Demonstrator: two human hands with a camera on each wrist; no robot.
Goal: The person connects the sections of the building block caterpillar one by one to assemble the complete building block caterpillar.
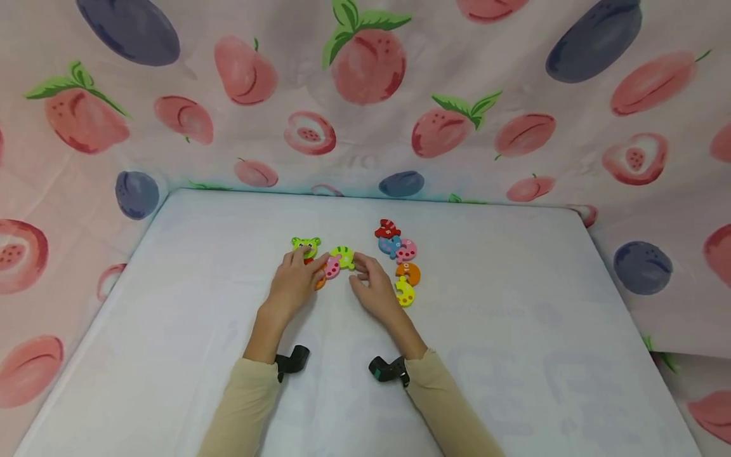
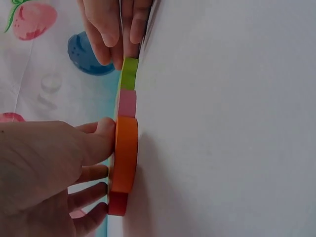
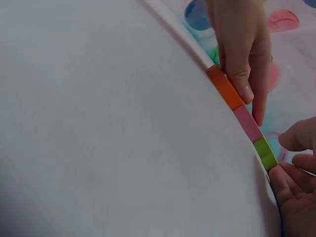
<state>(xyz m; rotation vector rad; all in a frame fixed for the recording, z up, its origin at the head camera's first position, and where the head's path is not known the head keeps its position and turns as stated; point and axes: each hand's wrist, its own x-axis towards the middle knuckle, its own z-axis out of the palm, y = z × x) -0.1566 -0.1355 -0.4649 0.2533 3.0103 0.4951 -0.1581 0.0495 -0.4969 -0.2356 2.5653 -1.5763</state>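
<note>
A row of flat, brightly coloured puzzle pieces lies on the white table. Its far-left end is a green animal-head piece (image 1: 306,242); red and orange pieces (image 2: 126,155) follow, partly covered by my left hand (image 1: 292,284). A spotted pink piece (image 1: 332,268) and a striped green piece (image 1: 344,257) continue the row to the right. My left hand rests over the row with spread fingers, its thumb by the orange piece in the left wrist view. Fingertips of my right hand (image 1: 378,293) are right at the striped green piece's end, the fingers loosely bent.
Just right of my right hand lies a second curved row of pieces: red (image 1: 388,229), blue (image 1: 388,246), pink (image 1: 407,251), orange (image 1: 409,273) and yellow (image 1: 405,293). A fruit-printed cloth (image 1: 365,127) hangs behind the white table (image 1: 514,355). Each wrist carries a black camera.
</note>
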